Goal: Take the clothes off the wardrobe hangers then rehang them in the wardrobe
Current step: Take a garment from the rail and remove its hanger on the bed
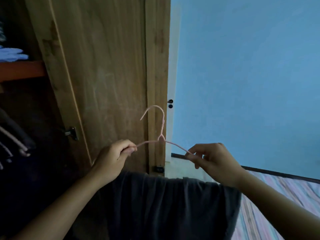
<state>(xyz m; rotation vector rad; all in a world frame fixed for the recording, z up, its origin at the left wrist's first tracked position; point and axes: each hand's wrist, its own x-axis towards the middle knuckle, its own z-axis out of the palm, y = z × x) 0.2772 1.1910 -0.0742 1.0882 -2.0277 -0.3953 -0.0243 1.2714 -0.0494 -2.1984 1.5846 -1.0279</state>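
Dark garment (169, 205) nearest, at 6 o'clock, draped below forearms. Above it, hands apart: left hand (112, 156) pinches left arm of pink hanger (161, 135), right hand (211, 158) pinches right arm. Hanger bare, upright, hook at 12 o'clock, held before wardrobe door (107, 75). Striped bed (285, 196) at 4 o'clock. Hanging clothes (12, 141) inside wardrobe at 9 o'clock; folded blue item (12, 53) on shelf (20, 69) at 10 o'clock. Blue wall (251, 75) beyond.
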